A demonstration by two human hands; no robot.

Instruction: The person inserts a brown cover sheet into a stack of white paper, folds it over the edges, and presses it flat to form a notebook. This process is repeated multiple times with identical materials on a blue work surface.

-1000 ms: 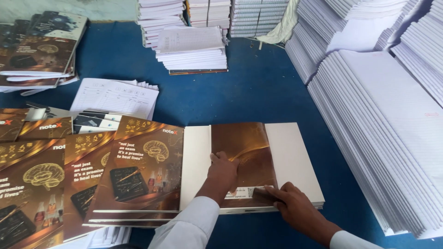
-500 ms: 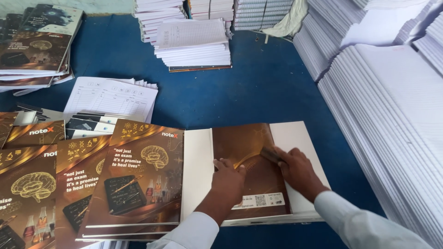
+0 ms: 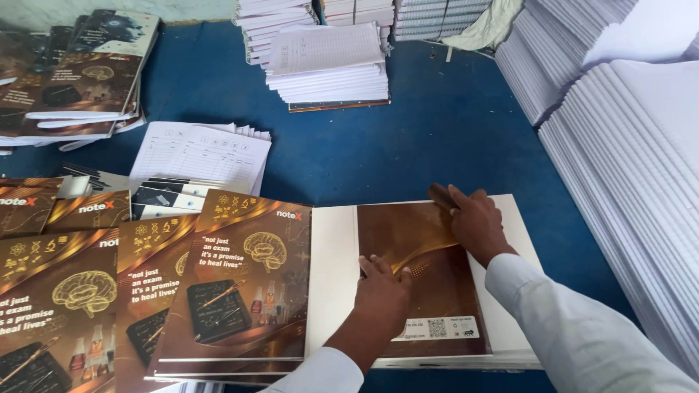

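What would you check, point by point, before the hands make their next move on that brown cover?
1. Left hand flat on the brown cover, pinning it: ok.
2. Right hand at the cover's top right corner, fingers over the edge: ok.
3. Cover lying square on the white sheet stack under it: cannot tell, hands hide the edges.
4. Finished notebooks on the left sit beside this stack, not over the cover: ok.
5. Tall white paper stacks on the right stand apart from the right sleeve: ok.
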